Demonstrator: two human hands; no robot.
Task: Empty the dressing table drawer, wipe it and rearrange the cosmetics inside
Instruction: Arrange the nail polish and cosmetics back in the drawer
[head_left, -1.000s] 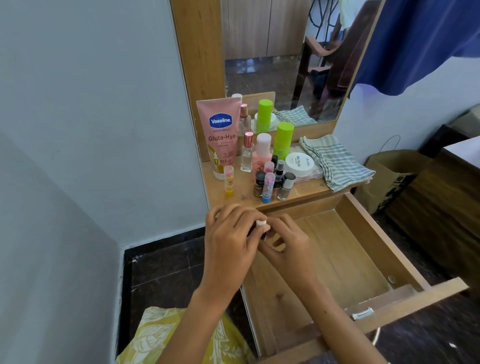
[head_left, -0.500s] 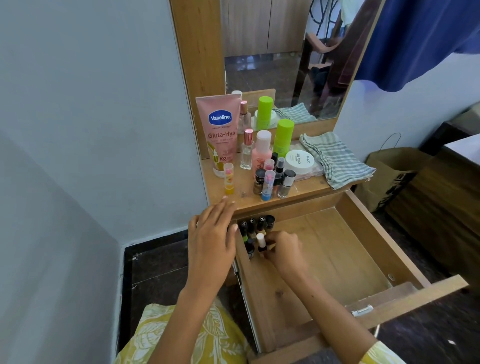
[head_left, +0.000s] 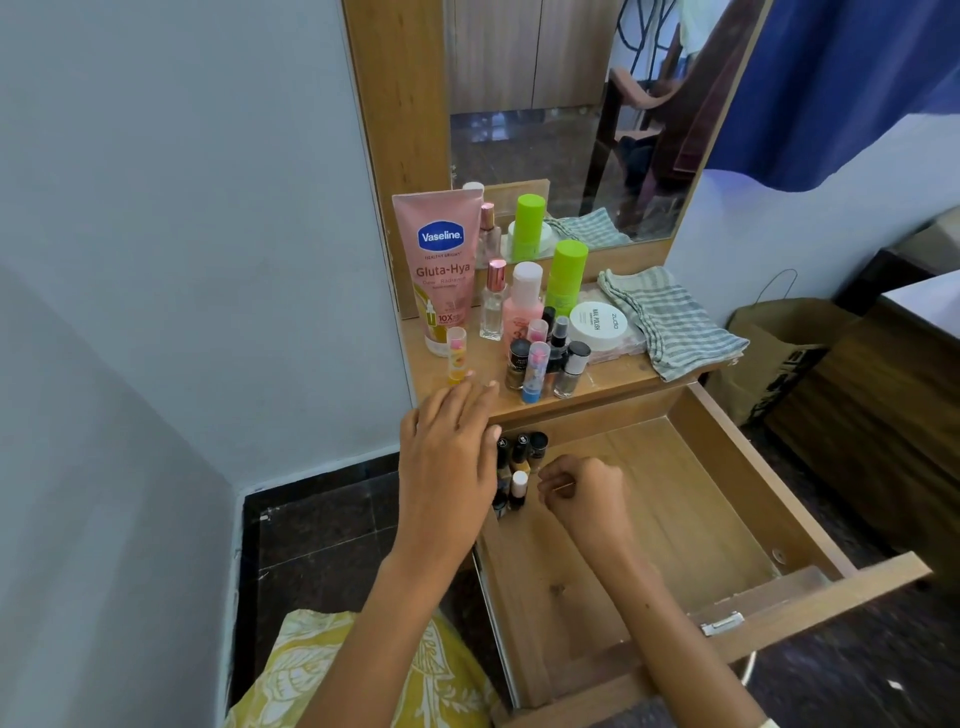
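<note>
The left hand (head_left: 449, 457), fingers spread and holding nothing, reaches for the counter's front-left edge and could tip the little bottles (head_left: 514, 470) in the drawer's (head_left: 727, 467) back-left corner, while the right hand (head_left: 582, 499), loosely curled and empty, waits beside them.

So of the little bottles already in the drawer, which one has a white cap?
The small bottle nearest the right hand, front of the cluster in the drawer. The other bottles show dark caps.

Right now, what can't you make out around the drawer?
Head view only:
- Nail polish bottles in the drawer's back-left corner: partly hidden by the left hand; count unclear.
- Right hand: curled; whether it holds anything is unclear.
- Bottle labels: too small.
</note>
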